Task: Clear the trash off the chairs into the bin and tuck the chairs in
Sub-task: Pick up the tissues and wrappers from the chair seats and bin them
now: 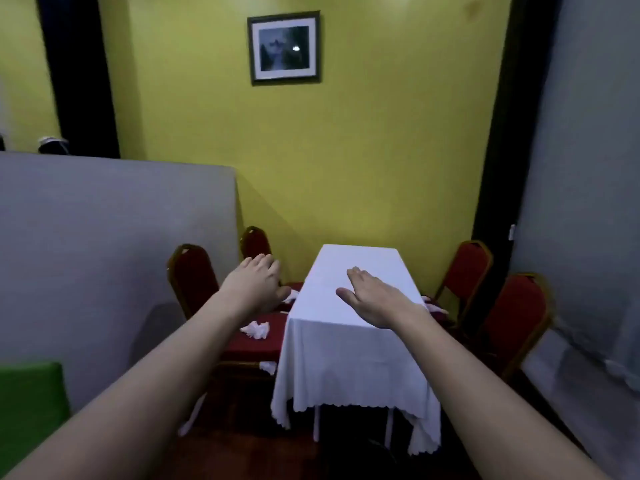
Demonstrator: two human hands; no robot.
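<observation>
A long table with a white tablecloth [356, 358] stands against the yellow wall. On its left are two red chairs; the near one [194, 278] has a crumpled white tissue [256, 329] on its seat, and another white scrap [268, 367] hangs at the seat's front edge. The far left chair [255, 241] has a white tissue [292, 295] on its seat, partly hidden by my left hand [258, 284]. That hand is stretched out, open and empty. My right hand [375, 297] hovers open over the tabletop. Two red chairs stand on the right [467, 268] [516, 313]; pale trash [434, 306] lies on the far one's seat.
A grey partition [114, 244] closes off the left side behind the left chairs. A grey wall or curtain [585, 237] runs along the right. A green block [31, 393] sits at the lower left. A dark shape [360, 455] lies on the floor under the table's near end.
</observation>
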